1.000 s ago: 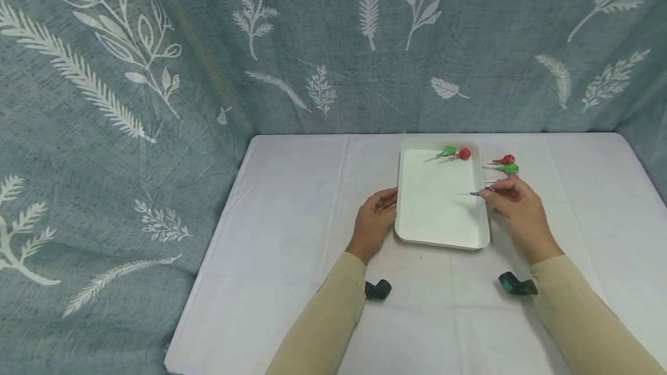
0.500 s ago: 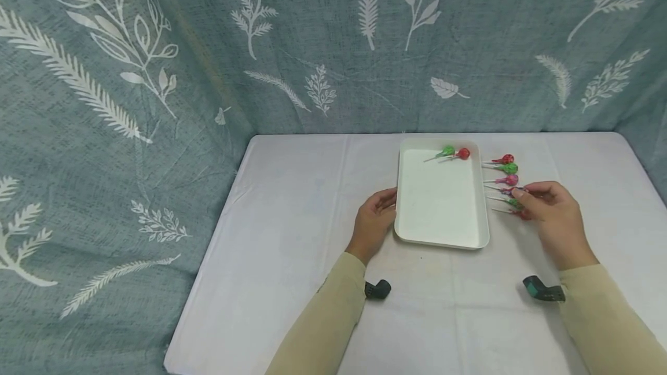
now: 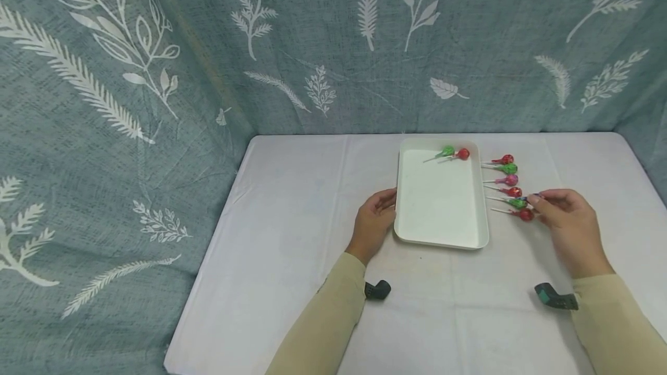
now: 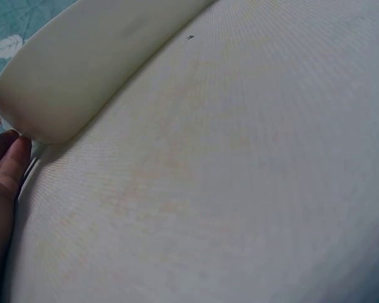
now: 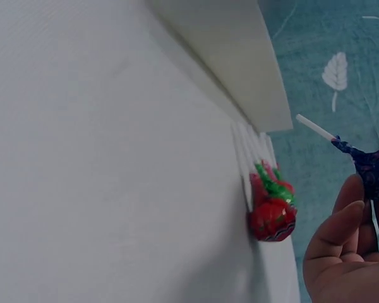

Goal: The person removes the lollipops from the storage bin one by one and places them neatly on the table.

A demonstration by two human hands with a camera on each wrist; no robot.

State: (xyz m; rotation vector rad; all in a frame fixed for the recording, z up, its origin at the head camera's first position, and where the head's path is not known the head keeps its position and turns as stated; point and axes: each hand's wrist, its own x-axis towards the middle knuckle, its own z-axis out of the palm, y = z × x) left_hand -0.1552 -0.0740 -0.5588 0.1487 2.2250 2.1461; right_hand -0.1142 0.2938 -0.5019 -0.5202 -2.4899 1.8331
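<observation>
My right hand (image 3: 575, 227) pinches a blue-wrapped lollipop (image 5: 370, 170) by its candy end between thumb and fingers. Its white stick points away from the hand, raised above the table in the right wrist view. Under and beside that hand lies a column of lollipops, among them a red one (image 3: 525, 214), a green one (image 3: 518, 203) and a pink one (image 3: 510, 180), sticks toward the tray. With relaxed fingers, my left hand (image 3: 372, 221) touches the outer left side of the white tray (image 3: 398, 190); in the left wrist view the fingertips (image 4: 20, 150) meet its corner.
Inside the tray, near its far edge, lie a green lollipop (image 3: 447, 151) and a red lollipop (image 3: 462, 154). A white cloth covers the table (image 3: 292, 247). Behind it and along its left hangs a green-blue leaf-patterned curtain (image 3: 333, 45).
My right hand has moved right from the tray's edge, still pinching the blue lollipop, and now hovers past the column's candy ends. The lollipops it covered show again. My left hand stays put.
</observation>
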